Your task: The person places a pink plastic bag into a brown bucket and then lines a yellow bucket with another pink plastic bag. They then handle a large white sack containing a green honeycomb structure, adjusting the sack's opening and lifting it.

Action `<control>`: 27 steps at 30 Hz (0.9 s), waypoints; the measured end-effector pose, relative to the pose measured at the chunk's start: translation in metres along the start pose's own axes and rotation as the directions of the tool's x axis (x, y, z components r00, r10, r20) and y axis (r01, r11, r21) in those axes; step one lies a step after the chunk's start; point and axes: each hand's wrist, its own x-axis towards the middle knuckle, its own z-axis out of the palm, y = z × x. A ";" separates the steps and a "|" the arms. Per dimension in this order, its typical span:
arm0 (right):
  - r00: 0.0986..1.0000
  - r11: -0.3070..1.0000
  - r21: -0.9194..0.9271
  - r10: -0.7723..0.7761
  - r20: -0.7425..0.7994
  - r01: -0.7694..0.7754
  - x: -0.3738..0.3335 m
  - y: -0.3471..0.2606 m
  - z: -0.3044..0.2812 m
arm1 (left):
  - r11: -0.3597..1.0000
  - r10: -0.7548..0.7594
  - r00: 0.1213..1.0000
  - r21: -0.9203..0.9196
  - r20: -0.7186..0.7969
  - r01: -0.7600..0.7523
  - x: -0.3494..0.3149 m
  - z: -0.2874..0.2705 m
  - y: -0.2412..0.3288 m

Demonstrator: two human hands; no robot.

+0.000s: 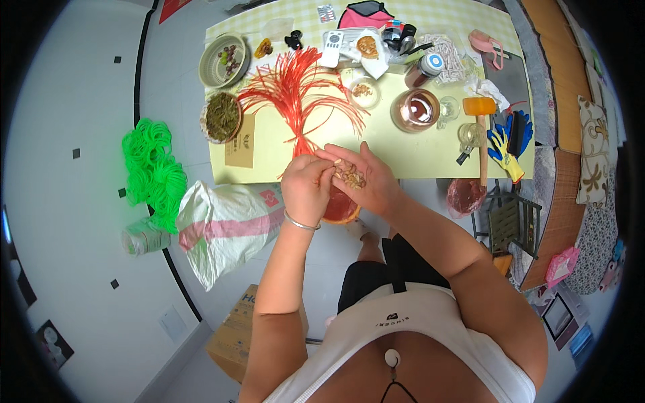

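1. You are in what looks like a home, at a table point(443, 159) laid with a checked cloth along its far edge.
2. Household things mark it: on your table stand a green colander point(209, 75) of grapes point(229, 62), a white remote control point(331, 48), a glass pot point(415, 109) of reddish liquid and a glass mug point(449, 111).
3. Right of the table you have wooden seating point(560, 211) with a patterned cushion point(593, 148), plus a pink tissue pack point(562, 266).
4. Handwork shares the room: red strands point(295, 91), a mallet point(479, 106) and work gloves point(507, 156) lie on the table; bright green coils point(154, 168) sit left of it.
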 end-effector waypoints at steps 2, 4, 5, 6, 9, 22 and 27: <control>0.995 0.941 0.324 0.093 0.018 -0.094 -0.010 0.011 0.012 | 0.997 0.073 0.997 0.039 -0.014 -0.073 -0.017 -0.013 0.002; 0.986 0.846 0.508 0.159 0.054 -0.164 -0.017 0.021 0.024 | 0.987 0.137 0.990 0.089 -0.037 -0.133 -0.034 -0.026 0.002; 0.984 0.856 0.485 0.171 0.058 -0.178 -0.020 0.026 0.031 | 0.989 0.122 0.992 0.089 -0.038 -0.119 -0.042 -0.031 0.003; 0.981 0.866 0.463 0.181 0.064 -0.190 -0.023 0.030 0.038 | 0.990 0.110 0.993 0.091 -0.040 -0.106 -0.049 -0.037 0.002; 0.973 0.859 0.459 0.220 0.070 -0.227 -0.031 0.044 0.053 | 0.999 0.015 0.999 0.038 -0.046 -0.013 -0.071 -0.053 0.006; 0.953 0.855 0.420 0.285 0.107 -0.303 -0.055 0.083 0.104 | 0.987 -0.138 0.986 -0.089 -0.090 0.130 -0.136 -0.094 0.001; 0.940 0.850 0.402 0.299 0.162 -0.340 -0.062 0.086 0.114 | 0.980 -0.145 0.979 -0.156 -0.141 0.123 -0.155 -0.101 0.001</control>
